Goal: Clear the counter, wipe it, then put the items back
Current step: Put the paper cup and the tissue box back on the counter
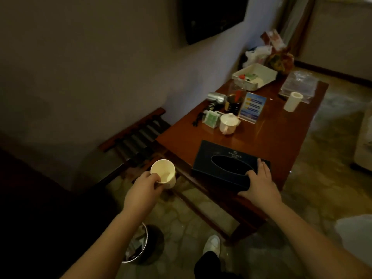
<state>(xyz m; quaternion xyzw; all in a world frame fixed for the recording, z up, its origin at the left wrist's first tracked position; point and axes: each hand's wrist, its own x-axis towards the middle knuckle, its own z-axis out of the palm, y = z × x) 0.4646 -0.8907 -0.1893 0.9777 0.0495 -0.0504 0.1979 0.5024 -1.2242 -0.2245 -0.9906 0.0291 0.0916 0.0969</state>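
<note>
A reddish wooden counter (271, 137) runs away from me on the right. My left hand (144, 187) holds a white paper cup (164, 173) off the counter's near left corner, above the floor. My right hand (259, 181) grips the near right end of a dark tissue box (223, 163) lying at the counter's near edge. Farther back stand a white lidded teacup (228, 123), green packets (211, 118), a blue sign card (252, 107), a jar (234, 103), a second white cup (292, 101) and a white tray (254, 76) of small items.
A bin (141, 246) with a liner sits on the floor below my left arm. A slatted wooden rack (136, 135) stands left of the counter by the wall. Bags (271, 55) are piled at the far end, a clear plastic pack (298, 85) at far right. My shoe (212, 243) is near the counter leg.
</note>
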